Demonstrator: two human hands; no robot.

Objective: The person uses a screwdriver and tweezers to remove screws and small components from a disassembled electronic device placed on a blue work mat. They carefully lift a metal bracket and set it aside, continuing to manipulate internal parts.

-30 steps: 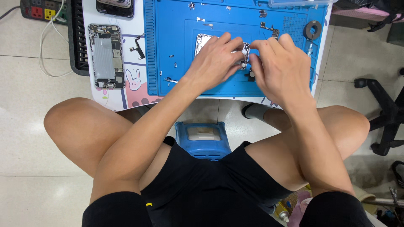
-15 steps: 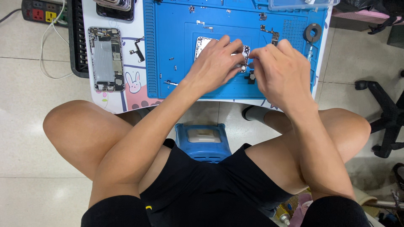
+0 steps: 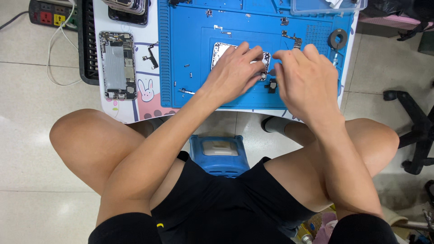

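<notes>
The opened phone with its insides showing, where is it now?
The opened phone lies on the table's left part, beside the blue mat, well left of the left hand.

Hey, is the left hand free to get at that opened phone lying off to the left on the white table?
Probably yes. The left hand rests on the phone frame on the blue mat, and nothing stands between it and the opened phone, only small loose parts.
</notes>
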